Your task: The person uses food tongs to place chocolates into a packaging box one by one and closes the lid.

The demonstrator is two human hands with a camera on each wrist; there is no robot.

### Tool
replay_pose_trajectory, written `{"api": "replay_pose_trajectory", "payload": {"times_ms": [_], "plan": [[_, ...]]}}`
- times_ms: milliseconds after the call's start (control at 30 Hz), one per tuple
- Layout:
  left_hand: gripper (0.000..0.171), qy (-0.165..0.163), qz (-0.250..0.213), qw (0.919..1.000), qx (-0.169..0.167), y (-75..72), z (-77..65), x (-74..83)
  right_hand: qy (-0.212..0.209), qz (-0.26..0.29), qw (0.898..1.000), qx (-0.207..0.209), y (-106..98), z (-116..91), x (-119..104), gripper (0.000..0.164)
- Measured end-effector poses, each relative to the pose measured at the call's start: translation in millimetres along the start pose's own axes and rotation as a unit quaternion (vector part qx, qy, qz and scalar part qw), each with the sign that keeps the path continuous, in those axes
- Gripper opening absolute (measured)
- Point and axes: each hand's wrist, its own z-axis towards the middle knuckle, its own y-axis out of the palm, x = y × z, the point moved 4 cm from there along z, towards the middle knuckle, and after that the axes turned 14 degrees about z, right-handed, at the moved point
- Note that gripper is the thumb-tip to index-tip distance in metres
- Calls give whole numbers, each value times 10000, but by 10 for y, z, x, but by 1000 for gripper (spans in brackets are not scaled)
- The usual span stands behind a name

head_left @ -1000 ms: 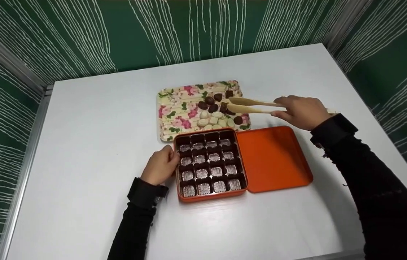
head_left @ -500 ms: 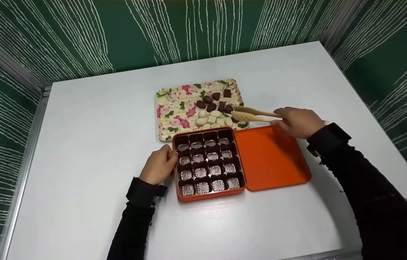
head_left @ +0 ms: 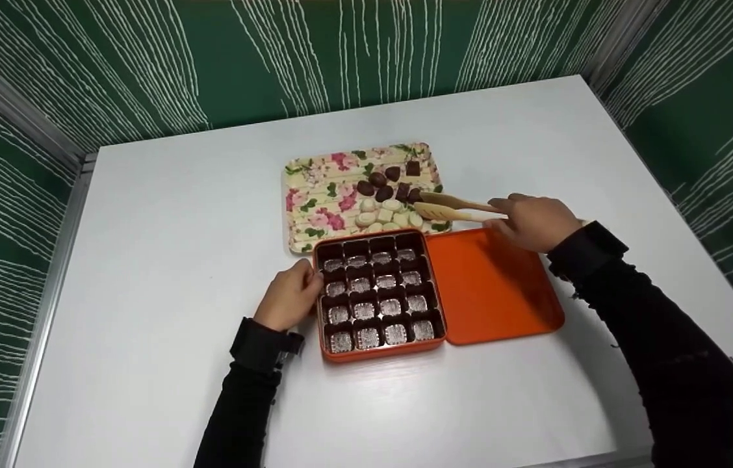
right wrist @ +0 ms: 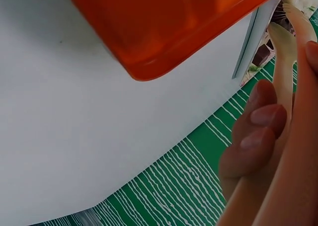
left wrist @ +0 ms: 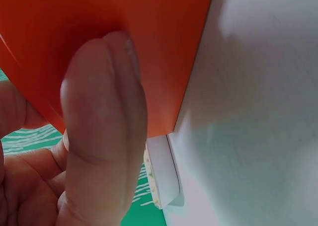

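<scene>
My right hand [head_left: 539,223] holds wooden tongs [head_left: 461,209] by their arms. The tongs' tips are apart over the right part of a floral tray [head_left: 311,195], beside dark chocolates [head_left: 384,194] and white chocolates [head_left: 391,205]. A dark piece shows near the tips in the right wrist view, but whether they touch it I cannot tell. My left hand [head_left: 288,296] grips the left side of an orange tin [head_left: 379,354], a thumb or finger pressed on its outer wall [left wrist: 164,62]. The tin's dark divided insert [head_left: 376,296] has bare compartments.
The tin's orange lid [head_left: 493,286] lies flat open on its right, under my right forearm's reach. The tray stands just behind the tin. All rest on a white table [head_left: 165,260], with green, white-striped walls [head_left: 379,52] at the back and sides.
My right hand has brought the tongs down and toward me, from the upper right chocolates to the tray's lower right part. The left hand keeps its grip on the tin.
</scene>
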Motion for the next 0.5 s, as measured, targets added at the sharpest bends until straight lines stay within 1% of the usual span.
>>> {"api": "replay_pose_trajectory", "payload": {"times_ms": [133, 333, 500], "plan": [[24, 15, -14, 10000, -34, 22, 5, 1, 47, -104, 9999, 55, -21, -22, -5, 44], [25, 120, 65, 9999, -8, 11, -2, 14, -44, -295, 9990, 337, 9, -33, -33, 47], [24, 102, 82, 9999, 6, 2, -6, 6, -3, -325, 9990, 308, 45, -5, -82, 48]]}}
